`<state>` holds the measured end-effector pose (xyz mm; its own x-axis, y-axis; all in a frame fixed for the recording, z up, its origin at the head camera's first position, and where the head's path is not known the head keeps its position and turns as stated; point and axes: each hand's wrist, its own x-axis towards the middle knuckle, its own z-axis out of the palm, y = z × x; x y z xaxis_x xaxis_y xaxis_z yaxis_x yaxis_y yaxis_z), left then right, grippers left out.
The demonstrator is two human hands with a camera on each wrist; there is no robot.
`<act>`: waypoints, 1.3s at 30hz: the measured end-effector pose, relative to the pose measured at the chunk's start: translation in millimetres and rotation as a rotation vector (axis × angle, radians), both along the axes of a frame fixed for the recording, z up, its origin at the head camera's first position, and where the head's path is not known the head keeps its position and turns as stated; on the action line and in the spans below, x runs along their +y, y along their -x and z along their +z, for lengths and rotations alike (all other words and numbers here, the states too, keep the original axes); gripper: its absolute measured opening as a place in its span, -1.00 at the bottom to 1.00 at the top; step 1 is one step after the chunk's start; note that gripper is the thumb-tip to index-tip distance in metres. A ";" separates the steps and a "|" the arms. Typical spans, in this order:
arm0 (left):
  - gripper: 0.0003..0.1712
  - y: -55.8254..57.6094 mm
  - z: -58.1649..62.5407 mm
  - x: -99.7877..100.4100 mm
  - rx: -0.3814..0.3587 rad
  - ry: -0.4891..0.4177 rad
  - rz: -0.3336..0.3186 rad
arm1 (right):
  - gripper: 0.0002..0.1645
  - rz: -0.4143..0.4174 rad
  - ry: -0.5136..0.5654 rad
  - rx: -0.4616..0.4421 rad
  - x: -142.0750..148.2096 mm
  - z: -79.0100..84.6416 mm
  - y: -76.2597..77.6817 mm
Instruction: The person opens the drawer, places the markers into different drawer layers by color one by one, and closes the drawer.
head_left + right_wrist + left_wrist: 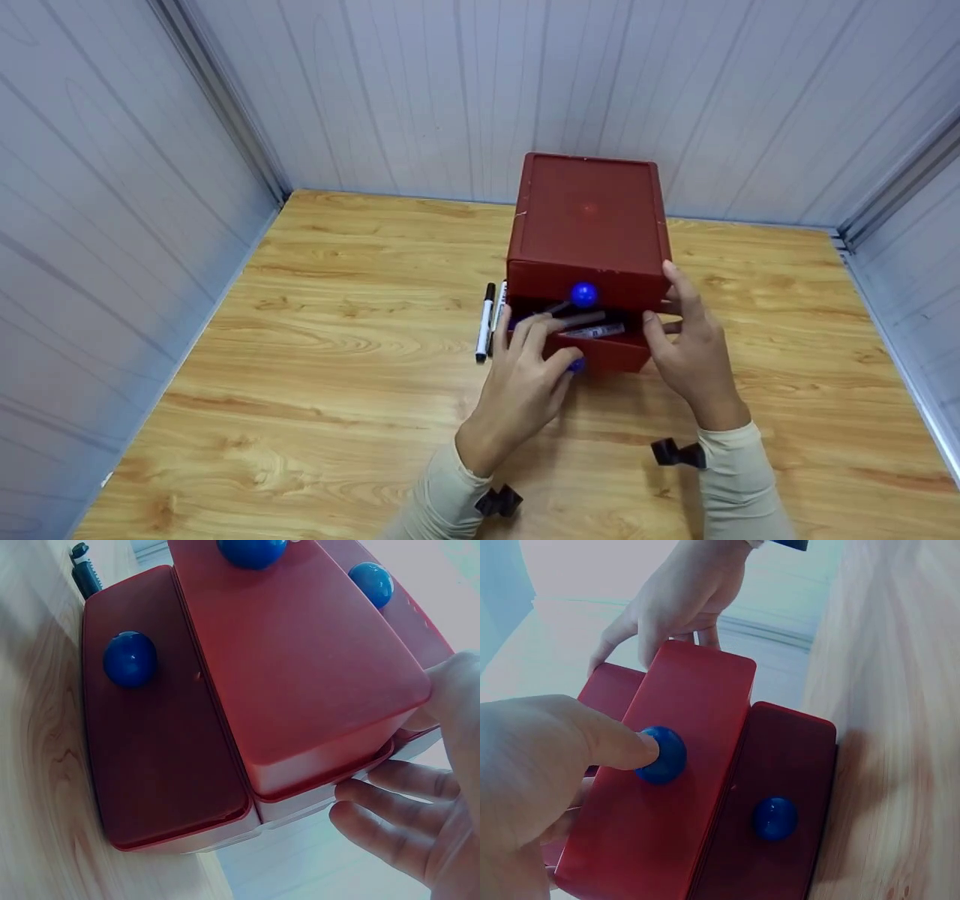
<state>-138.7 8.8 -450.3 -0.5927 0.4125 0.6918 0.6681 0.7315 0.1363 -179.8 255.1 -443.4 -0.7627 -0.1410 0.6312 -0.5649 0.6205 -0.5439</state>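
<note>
A red drawer cabinet (589, 217) with blue ball knobs stands on the table. Its middle drawer (682, 712) is pulled partway out, and several markers (600, 330) lie inside. My left hand (517, 375) holds that drawer's front: the thumb presses on the blue knob (667, 757) while the fingers bend over the top rim, partly hidden. At the cabinet's right side is my right hand (694, 352), its fingers (397, 802) spread along the side wall and its thumb at the drawer's right edge. The lower drawer (150, 750) is closed.
Left of the cabinet, black-capped white markers (485, 322) lie on the wooden table (337, 360). Pale panel walls (420, 97) enclose the table at the back and both sides. A small black clip-like piece (499, 501) sits at each sleeve cuff.
</note>
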 end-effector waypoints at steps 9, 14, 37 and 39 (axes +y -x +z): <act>-0.85 -1.8 6.5 3.6 0.077 -0.105 -0.046 | -0.13 0.011 0.004 0.021 0.3 1.1 2.6; -0.83 -2.2 7.5 4.1 0.049 -0.099 -0.081 | -0.12 0.005 0.006 0.033 0.5 1.1 2.5; -0.87 -3.0 1.7 2.8 -0.058 -0.074 -0.103 | -0.12 0.008 0.023 0.023 -1.1 0.8 -0.1; -0.87 -3.0 1.1 2.1 -0.068 -0.067 -0.102 | -0.11 0.005 0.013 0.016 -0.5 -0.1 0.2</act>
